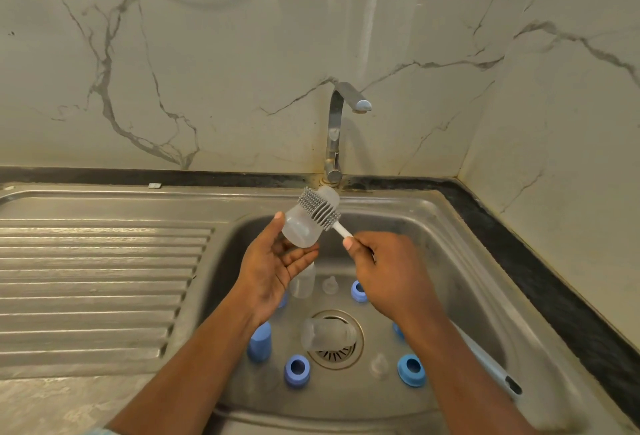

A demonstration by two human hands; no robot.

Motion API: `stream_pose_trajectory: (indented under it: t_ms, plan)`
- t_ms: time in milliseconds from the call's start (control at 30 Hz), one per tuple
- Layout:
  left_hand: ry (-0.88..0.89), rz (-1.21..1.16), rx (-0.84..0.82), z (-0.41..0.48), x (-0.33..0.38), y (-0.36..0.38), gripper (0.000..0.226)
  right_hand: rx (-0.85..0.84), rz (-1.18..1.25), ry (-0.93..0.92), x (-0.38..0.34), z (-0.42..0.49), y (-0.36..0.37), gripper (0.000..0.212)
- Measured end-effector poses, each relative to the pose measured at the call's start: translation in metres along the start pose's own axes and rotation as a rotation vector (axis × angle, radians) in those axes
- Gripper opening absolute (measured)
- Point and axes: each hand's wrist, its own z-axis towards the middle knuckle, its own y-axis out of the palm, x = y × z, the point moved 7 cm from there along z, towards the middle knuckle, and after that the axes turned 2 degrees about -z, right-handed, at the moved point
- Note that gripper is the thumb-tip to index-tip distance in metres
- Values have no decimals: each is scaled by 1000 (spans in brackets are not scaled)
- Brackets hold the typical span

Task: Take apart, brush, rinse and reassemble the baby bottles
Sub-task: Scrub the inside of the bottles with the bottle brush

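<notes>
Fingers and thumb of the left hand cradle the clear bottle, while the right hand grips the brush handle, bristles against the bottle's far end; turning the bottle steadily should let every side get scrubbed.

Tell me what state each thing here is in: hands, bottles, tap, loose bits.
Left hand: holds the tilted bottle.
Tilted bottle: over the sink, brush head against it.
Right hand: grips the brush handle.
Tap: no water running.
Lying bottle: on its side over the drain.
Cap: standing in the sink.
Rings: loose, openings up.
Teats: loose, upright.
</notes>
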Motion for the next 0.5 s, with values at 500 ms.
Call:
stream_pose_trajectory:
  t_ms: [500]
  plan:
    - [44, 57, -25, 4, 3, 0, 67, -16, -56, -14, -2, 1, 2, 47]
